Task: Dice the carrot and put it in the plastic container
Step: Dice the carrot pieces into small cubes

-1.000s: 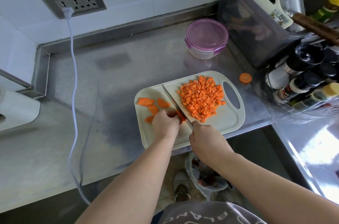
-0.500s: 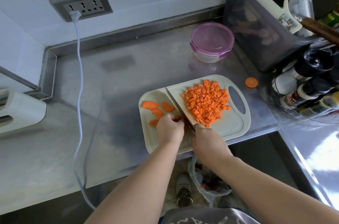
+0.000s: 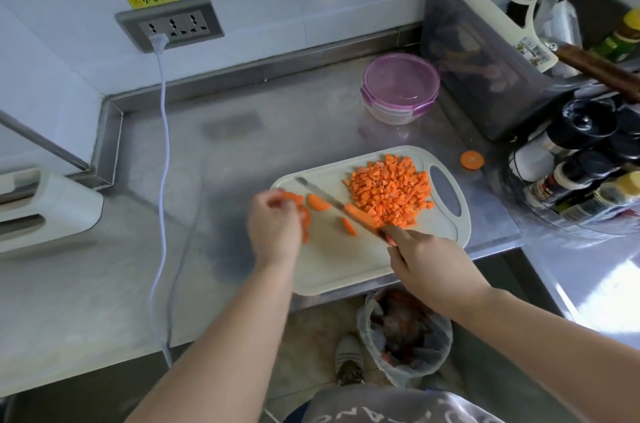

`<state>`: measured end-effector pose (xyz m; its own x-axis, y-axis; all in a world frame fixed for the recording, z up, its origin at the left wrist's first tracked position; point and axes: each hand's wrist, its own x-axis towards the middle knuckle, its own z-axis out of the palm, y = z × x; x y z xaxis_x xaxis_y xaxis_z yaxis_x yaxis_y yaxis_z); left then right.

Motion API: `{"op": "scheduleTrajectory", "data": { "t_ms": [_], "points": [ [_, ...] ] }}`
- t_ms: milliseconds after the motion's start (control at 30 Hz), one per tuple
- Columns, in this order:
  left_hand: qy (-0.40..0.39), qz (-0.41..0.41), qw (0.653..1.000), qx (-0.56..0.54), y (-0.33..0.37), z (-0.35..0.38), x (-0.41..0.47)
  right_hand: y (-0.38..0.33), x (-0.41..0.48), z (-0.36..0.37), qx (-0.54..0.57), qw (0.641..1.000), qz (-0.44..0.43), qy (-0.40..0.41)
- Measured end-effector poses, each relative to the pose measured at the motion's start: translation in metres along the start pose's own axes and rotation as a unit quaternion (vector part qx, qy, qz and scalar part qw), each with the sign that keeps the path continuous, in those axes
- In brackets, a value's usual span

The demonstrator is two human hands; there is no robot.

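The plastic container [image 3: 400, 87] stood near the counter's [image 3: 138, 267] rear edge with its purple lid on; through the lid you could not tell what it held. Right of it, in the rear right corner, a grey bin [image 3: 467, 76] held a white squeegee [image 3: 498, 17] and plastic bags, and a round rack of seasoning bottles [image 3: 581, 173] stood in front of the bin. On the floor below the counter's front edge, a bag-lined waste bin [image 3: 405, 336] held scraps.

The diced carrot [image 3: 391, 190] lay heaped on the right half of the cutting board [image 3: 346, 263], just beside its handle hole. A few carrot slices [image 3: 318, 203] lay on its left half. One round carrot end [image 3: 471, 159] sat alone on the counter past the board's right end.

Your right hand [image 3: 426, 260] gripped the knife [image 3: 329, 199], its blade slanting across the board. Your left hand [image 3: 273, 225] was blurred, fingers curled over the slices; whether they pinched one I cannot tell.

The board lay along the counter's front edge. Open steel stretched from its left end to the power cord [image 3: 161, 180].
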<state>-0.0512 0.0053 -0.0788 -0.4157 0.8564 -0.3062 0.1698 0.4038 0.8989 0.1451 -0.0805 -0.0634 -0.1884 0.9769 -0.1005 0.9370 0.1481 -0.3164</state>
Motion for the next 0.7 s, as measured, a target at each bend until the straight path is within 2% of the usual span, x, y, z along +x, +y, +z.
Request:
{"op": "scheduleTrajectory", "data": {
  "t_ms": [67,100,133,200,233,267,300,367,433,500,700],
  "points": [
    [0.127,0.051,0.99,-0.027,0.02,-0.03,0.017,0.004,-0.007,0.002,-0.061,0.996,-0.07,0.008],
    [0.147,0.09,0.985,-0.012,0.031,-0.04,0.021,0.006,-0.009,0.005,-0.08,0.993,-0.09,0.016],
    [0.114,0.132,0.985,0.022,0.04,-0.045,0.02,0.008,-0.009,0.008,-0.094,0.99,-0.105,0.017],
    [-0.084,0.201,0.967,0.133,0.049,-0.041,0.007,0.008,-0.007,0.013,-0.114,0.984,-0.137,0.018],
    [-0.198,0.223,0.931,0.211,0.047,-0.037,-0.002,0.008,-0.006,0.015,-0.121,0.981,-0.151,0.02],
    [-0.287,0.244,0.878,0.294,0.042,-0.032,-0.01,0.007,-0.004,0.017,-0.13,0.978,-0.164,0.023],
    [-0.344,0.265,0.821,0.369,0.034,-0.029,-0.015,0.008,-0.003,0.019,-0.14,0.974,-0.176,0.027],
    [-0.386,0.309,0.736,0.463,0.022,-0.024,-0.022,0.007,-0.001,0.02,-0.151,0.97,-0.19,0.028],
    [-0.401,0.33,0.7,0.49,0.011,-0.022,-0.024,0.007,0.0,0.021,-0.147,0.967,-0.207,0.032],
    [-0.411,0.326,0.699,0.487,0.001,-0.021,-0.024,0.008,-0.001,0.022,-0.145,0.963,-0.224,0.036],
    [-0.387,0.315,0.741,0.448,-0.016,-0.022,-0.019,0.011,0.002,0.027,-0.145,0.958,-0.244,0.035]
  ]
}}
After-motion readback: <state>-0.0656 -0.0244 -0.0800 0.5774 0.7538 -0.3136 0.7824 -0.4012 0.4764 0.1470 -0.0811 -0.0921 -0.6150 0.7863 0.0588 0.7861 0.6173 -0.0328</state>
